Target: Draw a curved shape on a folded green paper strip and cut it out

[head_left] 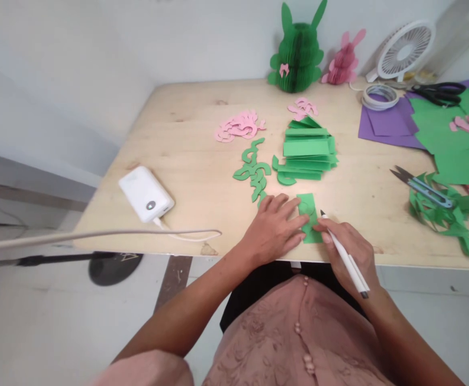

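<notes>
Dusty-pink top (339, 348), floral patt. (254, 327), rnd btns (308, 362)

A rectangular green paper piece (309, 203) lay near the front edge of the pale wooden worktop (186, 161), before a pleated green paper stack (307, 148). A rectangular white plastic power bank (144, 192) lay near the left edge, jagged green paper scraps (453, 219) to the right, a pleated green paper rabbit (296, 53) at the back edge.

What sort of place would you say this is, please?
Probably a papercraft table, perhaps at home or in a workshop: a green paper rabbit stands toward the back, snips lie on green scraps, and the right hand holds a white pen.
</notes>
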Available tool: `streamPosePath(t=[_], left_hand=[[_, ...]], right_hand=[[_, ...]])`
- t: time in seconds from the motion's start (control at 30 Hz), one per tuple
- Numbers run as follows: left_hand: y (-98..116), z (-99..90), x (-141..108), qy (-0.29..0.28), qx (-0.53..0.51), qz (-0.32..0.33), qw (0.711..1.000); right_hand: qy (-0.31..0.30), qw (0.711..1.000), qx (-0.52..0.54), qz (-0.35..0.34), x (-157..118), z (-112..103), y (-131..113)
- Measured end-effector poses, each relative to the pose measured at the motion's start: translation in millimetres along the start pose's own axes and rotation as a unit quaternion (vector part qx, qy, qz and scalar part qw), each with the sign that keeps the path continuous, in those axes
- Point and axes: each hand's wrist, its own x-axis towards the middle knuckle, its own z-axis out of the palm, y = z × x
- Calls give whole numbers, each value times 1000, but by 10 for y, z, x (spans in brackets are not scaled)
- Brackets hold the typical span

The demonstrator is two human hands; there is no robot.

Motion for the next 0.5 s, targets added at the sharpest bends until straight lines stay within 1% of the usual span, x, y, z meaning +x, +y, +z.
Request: streamPosePath(t=[0.1,0.23,0.5], left_hand=[[-1,-2,2,0,-4,1,1000],[0,-3,6,-1,-9,-1,1000],[21,-25,5,-9,6,-6,1000]], right_hand=[[6,1000,13,10,12,-13,-12],[3,1000,1,-15,25,7,-16],[16,998,-36,-39,10,64,-2]])
